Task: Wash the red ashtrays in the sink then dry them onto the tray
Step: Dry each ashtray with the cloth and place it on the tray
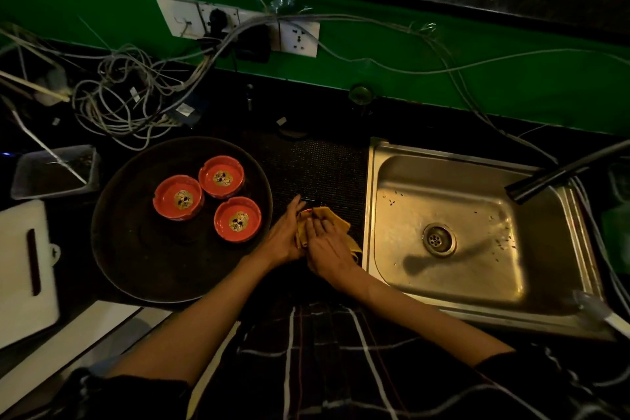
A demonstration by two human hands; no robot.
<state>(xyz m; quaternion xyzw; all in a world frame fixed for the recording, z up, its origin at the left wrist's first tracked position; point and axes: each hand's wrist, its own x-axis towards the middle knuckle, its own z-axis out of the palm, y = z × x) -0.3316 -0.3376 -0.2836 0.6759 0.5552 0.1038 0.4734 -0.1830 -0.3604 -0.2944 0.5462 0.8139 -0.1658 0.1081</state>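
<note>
Both hands meet over the dark mat point(317, 164) on the tabletop point(306, 126), between the tray and the sink. The left hand point(284, 235) cups a yellow cloth point(335, 220) from the side, its fingers curled round it. The right hand point(327, 245) lies on top of the cloth with its fingers nearly straight, pressing down. A tiny bit of red point(306, 211) peeks out at the top edge of the cloth, just by the left fingertips. It may be an ashtray wrapped inside, but most of it is hidden, so that is not sure.

Just to the left of the grip sits a big round dark tray point(136, 266). Three red ashtrays stand on it, close together and the right way up: one nearest the hands point(237, 218), one further back point(221, 176), and one more to the left point(178, 197). Each has a yellow picture in the middle.

Just to the right of the grip is the shiny metal sink point(477, 269), with a round drain point(439, 238) in its floor. A dark tap point(559, 174) reaches over it from the far right.

Behind the hands, a green wall point(443, 78) holds white sockets point(298, 37), and a tangle of grey wires point(119, 102) lies off to the back left.
</note>
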